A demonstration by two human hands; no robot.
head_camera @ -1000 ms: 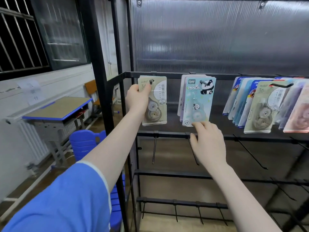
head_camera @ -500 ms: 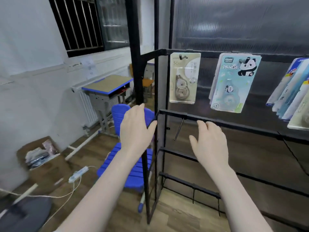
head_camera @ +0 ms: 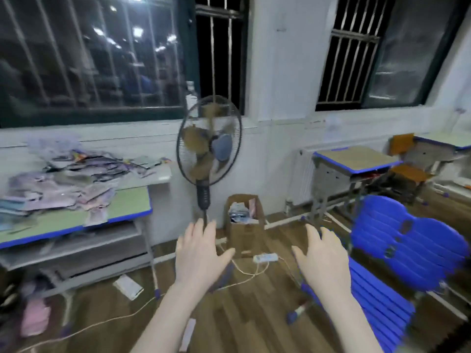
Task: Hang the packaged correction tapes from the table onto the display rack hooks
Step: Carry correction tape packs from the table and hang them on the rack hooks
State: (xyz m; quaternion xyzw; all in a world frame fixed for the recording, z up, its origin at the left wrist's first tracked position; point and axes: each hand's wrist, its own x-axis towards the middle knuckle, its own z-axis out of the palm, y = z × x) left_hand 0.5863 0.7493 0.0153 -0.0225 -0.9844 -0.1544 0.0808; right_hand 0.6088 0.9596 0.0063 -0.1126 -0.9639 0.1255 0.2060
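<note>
I'm facing the table (head_camera: 122,212) at left, where a loose heap of packaged correction tapes (head_camera: 63,184) waits near its back edge, so plenty is left to hang. The display rack is out of view. A standing fan (head_camera: 209,143) sits between table and blue chair (head_camera: 397,253). My 2 hands, left hand (head_camera: 200,258) and right hand (head_camera: 322,261), float empty with relaxed, spread fingers; I judge another pickup is next.

Right of the bare hands stands a bright blue slatted chair (head_camera: 397,253), left a green table (head_camera: 127,207) edged blue under pale purple and pink packages (head_camera: 58,184), above brown wood-grain floor (head_camera: 244,314).
</note>
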